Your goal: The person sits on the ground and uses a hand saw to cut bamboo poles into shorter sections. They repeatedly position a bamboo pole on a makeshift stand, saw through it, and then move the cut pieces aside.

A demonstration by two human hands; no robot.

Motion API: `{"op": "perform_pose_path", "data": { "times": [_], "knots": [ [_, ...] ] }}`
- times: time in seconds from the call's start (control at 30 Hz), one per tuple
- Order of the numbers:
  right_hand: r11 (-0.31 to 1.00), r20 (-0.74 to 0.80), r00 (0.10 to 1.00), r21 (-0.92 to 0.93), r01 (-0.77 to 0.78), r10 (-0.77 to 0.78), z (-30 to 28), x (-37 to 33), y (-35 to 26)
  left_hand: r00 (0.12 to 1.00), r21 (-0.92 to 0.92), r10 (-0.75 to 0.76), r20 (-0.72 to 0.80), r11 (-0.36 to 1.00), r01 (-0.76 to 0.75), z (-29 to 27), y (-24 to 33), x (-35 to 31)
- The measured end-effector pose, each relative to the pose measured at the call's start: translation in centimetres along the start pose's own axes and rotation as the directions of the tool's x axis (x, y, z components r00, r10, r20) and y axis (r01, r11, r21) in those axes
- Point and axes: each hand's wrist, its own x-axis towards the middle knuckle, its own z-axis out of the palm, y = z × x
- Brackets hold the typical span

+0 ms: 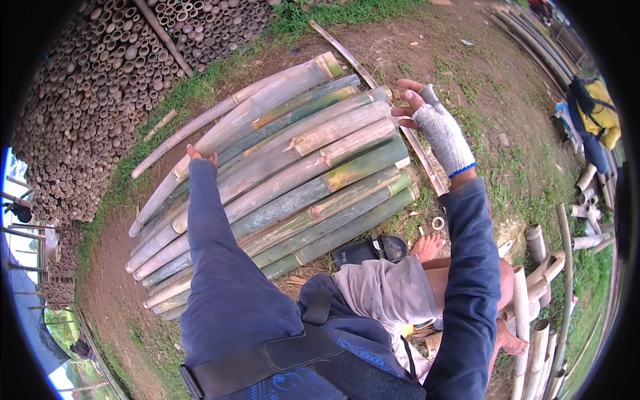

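Note:
Several thick grey-green bamboo poles (267, 180) lie side by side on the ground in front of me, running from lower left to upper right. My left hand (202, 156) is bare and reaches to the far side of the row, its fingers closed on a thick bamboo pole (267, 100); part of the grip is hidden behind my sleeve. My right hand (441, 128), in a grey fingerless knit glove, is raised beside the right-hand pole ends. Its fingers are apart and slightly bent, with nothing seen in them.
A big stack of cut bamboo (100, 100) rises at the upper left. A long split strip (427, 157) lies beyond the pole ends. A black sandal (373, 251) and my bare foot (429, 247) are near the poles. Bamboo offcuts (537, 347) stand at right, below a yellow-black bag (595, 110).

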Motion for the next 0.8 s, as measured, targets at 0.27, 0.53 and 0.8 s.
{"op": "perform_pose_path", "data": {
  "times": [0.27,0.53,0.8],
  "knots": [
    [0.995,-0.223,0.973,-0.095,0.035,-0.055,-6.3,-15.5,-9.0,0.999,0.253,-0.018,0.045,0.967,0.006,2.7,-7.2,7.4],
    [0.916,-0.639,0.726,-0.085,-0.393,0.253,-16.7,-38.2,-6.7,0.9,0.595,0.176,0.399,0.697,-0.4,10.8,-11.8,4.7],
    [0.312,-0.836,0.515,-0.447,-0.838,0.187,-20.5,-57.7,-10.4,0.127,0.119,-0.026,0.992,0.573,-0.811,19.7,-31.0,-21.6]
  ]
}}
